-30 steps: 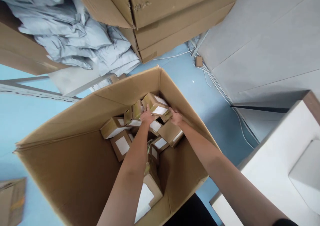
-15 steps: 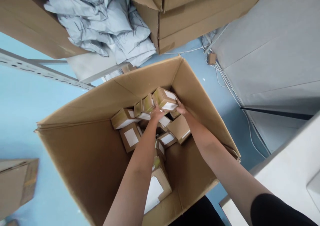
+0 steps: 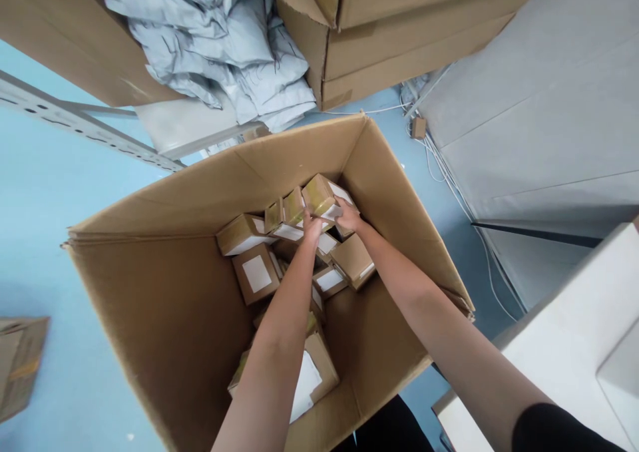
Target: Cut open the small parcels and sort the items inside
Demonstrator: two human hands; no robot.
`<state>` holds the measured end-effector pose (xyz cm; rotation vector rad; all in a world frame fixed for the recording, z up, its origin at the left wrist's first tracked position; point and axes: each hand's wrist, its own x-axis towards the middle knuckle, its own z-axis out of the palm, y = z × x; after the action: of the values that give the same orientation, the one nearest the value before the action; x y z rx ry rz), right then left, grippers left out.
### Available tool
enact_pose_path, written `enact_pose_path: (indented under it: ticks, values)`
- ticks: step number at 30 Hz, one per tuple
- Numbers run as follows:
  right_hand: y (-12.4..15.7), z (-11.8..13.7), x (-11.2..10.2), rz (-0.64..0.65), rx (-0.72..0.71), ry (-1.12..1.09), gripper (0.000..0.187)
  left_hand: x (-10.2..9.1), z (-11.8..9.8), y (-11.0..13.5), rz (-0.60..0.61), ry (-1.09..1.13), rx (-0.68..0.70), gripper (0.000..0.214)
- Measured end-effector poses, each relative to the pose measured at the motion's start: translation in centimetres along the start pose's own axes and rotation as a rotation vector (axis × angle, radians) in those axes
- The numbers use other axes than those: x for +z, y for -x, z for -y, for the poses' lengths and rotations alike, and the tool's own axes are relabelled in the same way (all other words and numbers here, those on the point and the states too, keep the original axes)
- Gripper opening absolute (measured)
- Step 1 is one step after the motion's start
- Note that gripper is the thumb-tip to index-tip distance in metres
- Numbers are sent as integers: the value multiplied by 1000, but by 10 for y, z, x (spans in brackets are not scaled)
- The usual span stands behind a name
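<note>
Both of my arms reach deep into a large open carton (image 3: 150, 292) that holds several small cardboard boxes with white labels. My left hand (image 3: 312, 226) is at the lower left corner of one small taped cardboard box (image 3: 317, 195) by the far wall, its thumb raised against it and its other fingers mostly hidden. My right hand (image 3: 348, 215) grips the same box at its front right, fingers over the white label. Left of it stands a narrower taped box (image 3: 294, 206). A flat brown box (image 3: 353, 259) lies below my right hand, and a labelled box (image 3: 256, 274) sits to the left.
Grey mailer bags (image 3: 219, 46) are piled on a shelf behind the carton, beside big cardboard boxes (image 3: 399, 32). White cables (image 3: 452, 179) run along the floor at the right. A white surface (image 3: 564, 345) stands near my right arm, and a cardboard piece (image 3: 22, 365) lies at left.
My right hand has moved left, from the small box's right side onto its labelled front. My left hand has shifted slightly lower. The box stays almost in place; the view has shifted a little.
</note>
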<state>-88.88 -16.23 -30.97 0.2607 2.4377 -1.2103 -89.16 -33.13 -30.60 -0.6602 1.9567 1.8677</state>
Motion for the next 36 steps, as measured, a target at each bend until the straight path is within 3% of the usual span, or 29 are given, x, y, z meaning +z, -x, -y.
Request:
enact_pose_path:
  ticks: [5, 9, 12, 16, 22, 26, 30, 33, 36]
  values:
    - [41, 26, -6, -141, -15, -57, 72, -16, -22, 38, -56, 11, 103, 72]
    - [87, 65, -16, -276, -41, -53, 48, -40, -53, 83, -124, -90, 197, 54]
    - [128, 100, -27, -409, -150, -91, 33, -58, -82, 124, -152, -160, 327, 45]
    - [191, 148, -50, -547, -249, -124, 28, -79, -131, 190, -66, -216, 479, 41]
    - [301, 219, -93, -699, -202, -206, 39, -94, -214, 286, 117, -344, 648, 46]
    - [372, 241, -124, -868, -211, -221, 52, -78, -257, 338, 297, -378, 756, 48]
    - [445, 232, -147, -1019, -162, -250, 62, -45, -283, 396, 456, -411, 847, 47]
    - [506, 209, -155, -1119, -108, -305, 64, -15, -284, 449, 568, -425, 912, 46]
    - [576, 175, -155, -1246, -54, -359, 64, 23, -263, 509, 686, -453, 957, 45]
